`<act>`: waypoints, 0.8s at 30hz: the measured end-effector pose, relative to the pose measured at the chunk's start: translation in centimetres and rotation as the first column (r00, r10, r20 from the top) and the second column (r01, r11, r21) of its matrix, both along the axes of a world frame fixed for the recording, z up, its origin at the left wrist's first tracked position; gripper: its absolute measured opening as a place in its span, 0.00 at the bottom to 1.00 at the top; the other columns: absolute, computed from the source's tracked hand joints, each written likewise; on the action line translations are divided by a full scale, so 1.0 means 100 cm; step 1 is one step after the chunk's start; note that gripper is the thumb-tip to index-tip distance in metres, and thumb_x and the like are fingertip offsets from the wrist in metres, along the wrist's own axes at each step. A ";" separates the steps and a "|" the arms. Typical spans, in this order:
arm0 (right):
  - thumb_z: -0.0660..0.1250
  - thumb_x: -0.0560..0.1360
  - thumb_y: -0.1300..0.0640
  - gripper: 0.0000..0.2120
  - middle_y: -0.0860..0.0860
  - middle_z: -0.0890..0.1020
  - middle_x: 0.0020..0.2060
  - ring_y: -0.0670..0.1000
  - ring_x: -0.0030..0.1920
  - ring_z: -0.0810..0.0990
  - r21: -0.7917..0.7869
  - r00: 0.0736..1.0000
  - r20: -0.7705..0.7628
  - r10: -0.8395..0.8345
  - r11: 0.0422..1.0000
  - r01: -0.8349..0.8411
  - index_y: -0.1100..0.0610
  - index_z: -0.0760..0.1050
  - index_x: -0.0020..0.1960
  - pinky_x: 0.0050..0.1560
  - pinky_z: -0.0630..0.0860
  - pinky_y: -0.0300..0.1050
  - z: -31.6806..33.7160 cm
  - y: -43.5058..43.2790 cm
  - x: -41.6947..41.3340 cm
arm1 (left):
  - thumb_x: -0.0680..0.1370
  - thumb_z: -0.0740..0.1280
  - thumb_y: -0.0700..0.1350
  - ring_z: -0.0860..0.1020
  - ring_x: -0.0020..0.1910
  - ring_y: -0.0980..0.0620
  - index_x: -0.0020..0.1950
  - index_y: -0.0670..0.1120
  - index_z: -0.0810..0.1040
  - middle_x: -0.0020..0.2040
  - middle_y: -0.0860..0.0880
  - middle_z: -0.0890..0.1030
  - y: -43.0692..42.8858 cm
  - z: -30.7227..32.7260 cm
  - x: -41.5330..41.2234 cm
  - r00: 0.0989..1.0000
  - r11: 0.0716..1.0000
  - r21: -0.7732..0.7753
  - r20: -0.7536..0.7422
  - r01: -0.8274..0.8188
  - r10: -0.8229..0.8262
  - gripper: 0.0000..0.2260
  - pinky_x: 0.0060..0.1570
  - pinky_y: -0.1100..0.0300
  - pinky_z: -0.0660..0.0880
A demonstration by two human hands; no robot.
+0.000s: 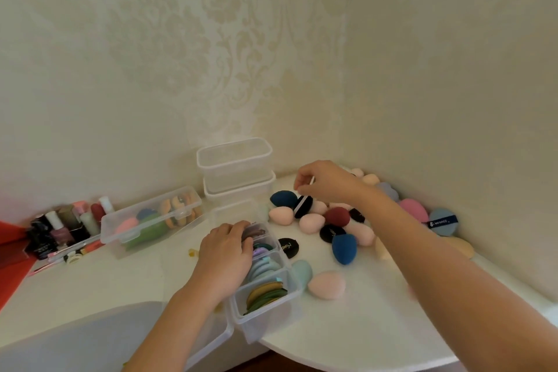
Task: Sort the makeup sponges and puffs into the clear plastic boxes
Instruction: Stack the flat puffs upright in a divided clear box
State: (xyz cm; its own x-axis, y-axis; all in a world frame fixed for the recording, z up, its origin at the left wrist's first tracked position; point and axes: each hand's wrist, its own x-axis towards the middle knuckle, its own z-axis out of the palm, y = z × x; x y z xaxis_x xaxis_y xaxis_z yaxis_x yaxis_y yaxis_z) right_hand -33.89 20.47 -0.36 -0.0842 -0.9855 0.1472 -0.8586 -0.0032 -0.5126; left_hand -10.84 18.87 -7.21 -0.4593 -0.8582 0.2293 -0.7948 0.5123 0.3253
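A clear divided box (265, 308) stands in front of me with flat puffs stacked on edge in its compartments. My left hand (225, 254) rests on its far end, fingers curled over the brown puffs there. My right hand (324, 180) pinches the white strap of a black round puff (302, 207), which hangs just above a heap of egg-shaped sponges. That heap (338, 220) holds pink, navy and dark red sponges and black puffs. A teal sponge (302, 273) and a pink sponge (326, 284) lie beside the box.
A second clear box (111, 231) with sponges and orange puffs sits at left. Two empty clear boxes (234, 160) are stacked at the wall. Cosmetics bottles (65, 225) crowd the far left. A blue round puff (442, 220) lies near the right wall. The white table's edge (377, 364) curves close.
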 end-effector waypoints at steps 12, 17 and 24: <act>0.62 0.78 0.53 0.15 0.54 0.78 0.59 0.54 0.58 0.76 0.203 0.854 -0.209 -0.476 0.834 0.514 0.57 0.74 0.63 0.53 0.71 0.43 -0.040 0.063 -0.080 | 0.82 0.52 0.48 0.68 0.63 0.48 0.71 0.51 0.64 0.65 0.47 0.71 0.001 0.001 -0.002 1.000 1.000 0.017 0.016 -0.009 0.009 0.18 0.65 0.55 0.64; 0.68 0.75 0.50 0.10 0.51 0.76 0.40 0.52 0.42 0.74 0.179 0.828 -0.150 -0.540 0.809 0.560 0.56 0.72 0.44 0.31 0.64 0.40 -0.051 0.047 -0.088 | 0.82 0.52 0.48 0.68 0.64 0.48 0.72 0.51 0.63 0.66 0.46 0.71 0.001 0.000 -0.002 1.000 0.999 0.032 0.015 -0.021 0.020 0.18 0.65 0.54 0.64; 0.66 0.76 0.55 0.11 0.51 0.70 0.33 0.50 0.35 0.70 0.251 0.819 -0.219 -0.530 0.781 0.572 0.59 0.68 0.40 0.31 0.64 0.39 -0.036 0.035 -0.083 | 0.82 0.52 0.48 0.68 0.64 0.48 0.72 0.51 0.63 0.66 0.47 0.71 0.002 0.001 -0.002 1.000 0.999 0.029 0.018 -0.023 0.022 0.18 0.65 0.54 0.64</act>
